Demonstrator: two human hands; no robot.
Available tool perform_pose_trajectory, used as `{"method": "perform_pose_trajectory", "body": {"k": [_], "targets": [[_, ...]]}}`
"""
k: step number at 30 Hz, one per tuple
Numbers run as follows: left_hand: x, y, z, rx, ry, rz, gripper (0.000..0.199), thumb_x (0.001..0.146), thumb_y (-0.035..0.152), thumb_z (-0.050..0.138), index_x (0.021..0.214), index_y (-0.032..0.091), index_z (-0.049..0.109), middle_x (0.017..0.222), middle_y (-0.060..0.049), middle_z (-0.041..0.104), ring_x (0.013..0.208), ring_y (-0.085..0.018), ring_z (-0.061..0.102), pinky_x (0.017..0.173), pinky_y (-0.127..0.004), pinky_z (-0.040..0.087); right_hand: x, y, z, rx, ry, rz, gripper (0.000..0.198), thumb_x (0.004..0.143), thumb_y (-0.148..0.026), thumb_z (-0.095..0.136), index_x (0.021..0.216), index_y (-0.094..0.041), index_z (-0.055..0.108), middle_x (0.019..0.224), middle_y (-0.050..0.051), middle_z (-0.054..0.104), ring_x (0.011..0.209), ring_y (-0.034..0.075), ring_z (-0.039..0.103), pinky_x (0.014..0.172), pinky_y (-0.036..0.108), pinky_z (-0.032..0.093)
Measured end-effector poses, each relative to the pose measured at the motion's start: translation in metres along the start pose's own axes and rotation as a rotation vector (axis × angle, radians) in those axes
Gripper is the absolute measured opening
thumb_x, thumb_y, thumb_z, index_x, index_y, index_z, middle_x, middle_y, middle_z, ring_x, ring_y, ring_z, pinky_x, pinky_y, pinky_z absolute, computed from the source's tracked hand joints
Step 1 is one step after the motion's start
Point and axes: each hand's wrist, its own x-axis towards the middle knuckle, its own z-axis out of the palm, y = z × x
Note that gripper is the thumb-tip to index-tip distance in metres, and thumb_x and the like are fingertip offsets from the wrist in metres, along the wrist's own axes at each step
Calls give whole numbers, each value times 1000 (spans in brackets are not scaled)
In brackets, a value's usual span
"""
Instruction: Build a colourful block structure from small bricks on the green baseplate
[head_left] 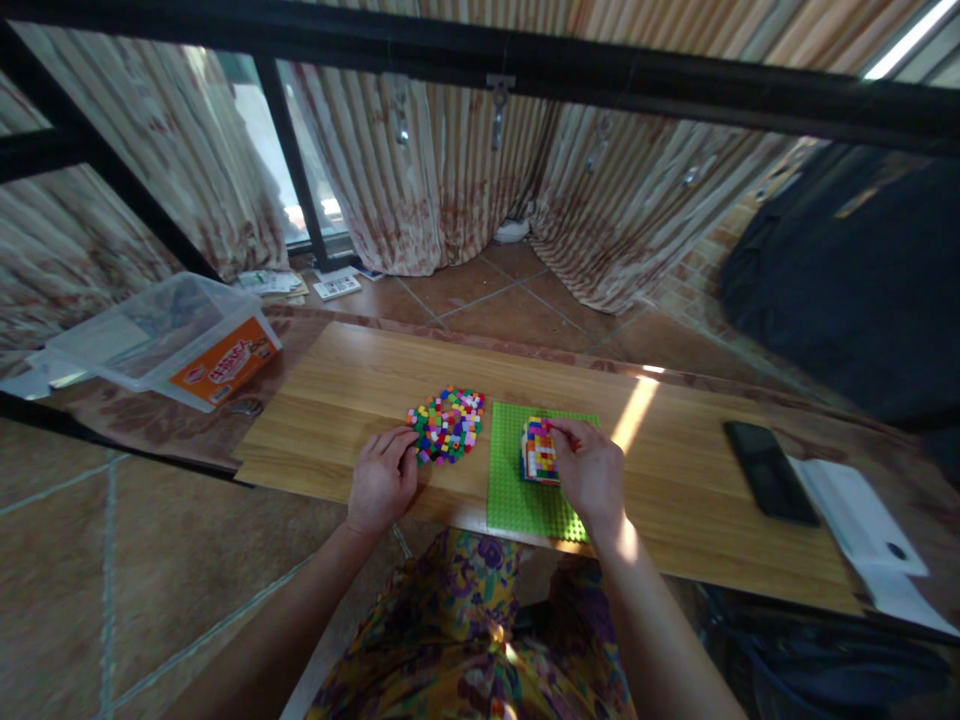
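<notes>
Head view, the one feed I work from. Item: a small block of stacked toy bricks (538, 458), many-coloured, standing on a green studded baseplate (514, 505), around its middle and toward the far side. The baseplate lies flat on the wood-grained surface (667, 490). Item: loose bricks (452, 430), mixed colours, in a spread pile just left of the baseplate. Item: right hand (591, 470), at the stacked block's right side; its grip is narrow, fingertips drawn in, and I cannot tell whether a brick sits between them. Item: left hand (384, 478), at the pile's left edge, grip also narrow, thumb near forefinger; I cannot tell whether it holds anything. Surroundings, as I list them: a dark phone-like slab (771, 470) near the surface's right end; a white object (862, 520) just beside it; a clear plastic bin (161, 325) with an orange label (225, 362), left of the surface; striped curtains (465, 180) beyond.
</notes>
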Motion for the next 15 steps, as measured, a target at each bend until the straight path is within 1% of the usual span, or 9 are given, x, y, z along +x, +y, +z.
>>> {"method": "perform_pose_trajectory", "body": {"k": [3,9,15], "targets": [[-1,0,0,1,-2,-6,24,90,22,47,106,19,64,110,-9,68,101,-23,62,93,-40,49,0,-1,-1,38,-1,36,31,85,-31,47,88,-21,75,90,6,74,83,21,65,79,34,48],[0,-1,1,8,-10,2,24,90,22,46,106,19,64,110,-8,68,101,-23,62,93,-39,49,1,-2,-3,97,4,169,29,83,-34,50,90,-21,74,84,5,75,72,19,66,68,30,47],[-1,-2,1,9,1,10,23,90,21,47,106,18,64,110,-9,68,100,-23,62,92,-39,49,7,-3,3,57,47,231,31,80,-35,52,93,-19,74,83,7,75,75,21,68,71,32,48]]}}
